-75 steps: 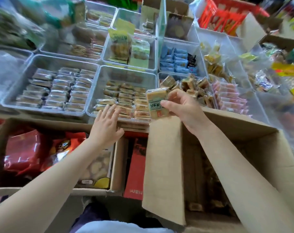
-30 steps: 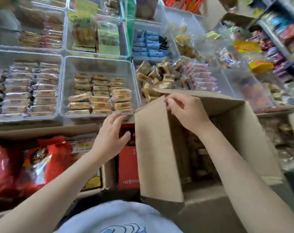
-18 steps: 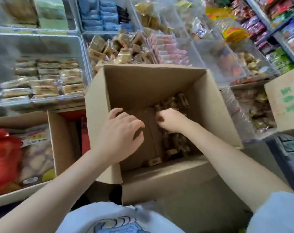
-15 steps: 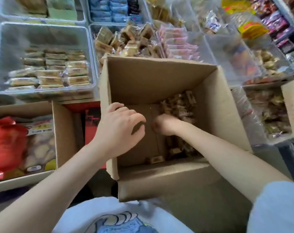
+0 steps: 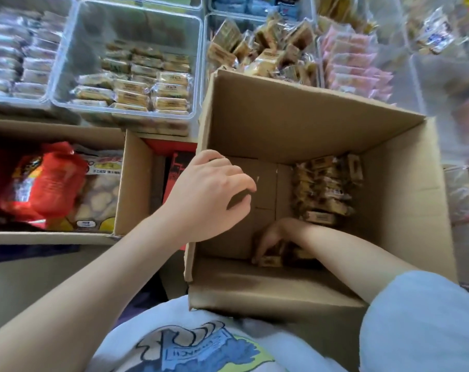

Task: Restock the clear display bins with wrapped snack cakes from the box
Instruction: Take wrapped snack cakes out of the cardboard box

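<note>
Bright, soft daylight falls from the far side, washing the clear bins (image 5: 128, 63) pale with glare on their walls. The cardboard box (image 5: 308, 124) is dim inside, its near floor in deep shadow. Motion blur smears the far left and right edges, and wide-angle distortion bends the corners.

Your right hand (image 5: 271, 241) reaches deep into the open brown cardboard box (image 5: 295, 124), fingers curled on a wrapped snack cake (image 5: 268, 261); your left hand (image 5: 206, 194) rests on its left wall.
</note>
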The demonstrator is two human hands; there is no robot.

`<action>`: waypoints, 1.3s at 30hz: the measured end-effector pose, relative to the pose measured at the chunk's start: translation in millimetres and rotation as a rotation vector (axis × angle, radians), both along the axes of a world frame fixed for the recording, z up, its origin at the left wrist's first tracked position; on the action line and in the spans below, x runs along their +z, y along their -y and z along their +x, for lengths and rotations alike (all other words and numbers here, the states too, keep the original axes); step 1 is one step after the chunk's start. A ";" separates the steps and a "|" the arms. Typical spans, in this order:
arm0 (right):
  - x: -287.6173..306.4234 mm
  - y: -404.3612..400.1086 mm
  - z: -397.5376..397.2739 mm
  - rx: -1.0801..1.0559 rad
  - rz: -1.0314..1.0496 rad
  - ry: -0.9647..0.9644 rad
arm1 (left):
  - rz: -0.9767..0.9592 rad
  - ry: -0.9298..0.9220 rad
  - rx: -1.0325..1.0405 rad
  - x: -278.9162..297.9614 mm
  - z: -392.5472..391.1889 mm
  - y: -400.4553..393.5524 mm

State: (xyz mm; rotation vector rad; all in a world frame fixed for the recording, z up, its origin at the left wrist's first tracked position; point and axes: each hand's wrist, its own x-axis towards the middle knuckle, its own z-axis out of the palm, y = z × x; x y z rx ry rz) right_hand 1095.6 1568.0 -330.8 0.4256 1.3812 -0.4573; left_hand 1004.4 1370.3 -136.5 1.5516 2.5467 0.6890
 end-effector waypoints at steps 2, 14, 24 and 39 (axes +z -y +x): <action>2.3 -5.8 1.9 -0.045 -0.038 0.020 | 0.008 -0.002 0.000 -0.8 0.3 -0.6; 125.4 -14.5 -35.7 -0.752 -0.269 -0.249 | 0.108 0.024 0.020 -2.6 -1.8 6.0; 265.5 13.3 -116.2 -1.119 -0.733 -0.816 | 0.185 0.090 0.309 -27.8 -117.1 67.6; 229.6 146.2 -348.0 -1.052 -0.285 -0.984 | -0.362 0.081 0.353 -119.3 -359.0 190.7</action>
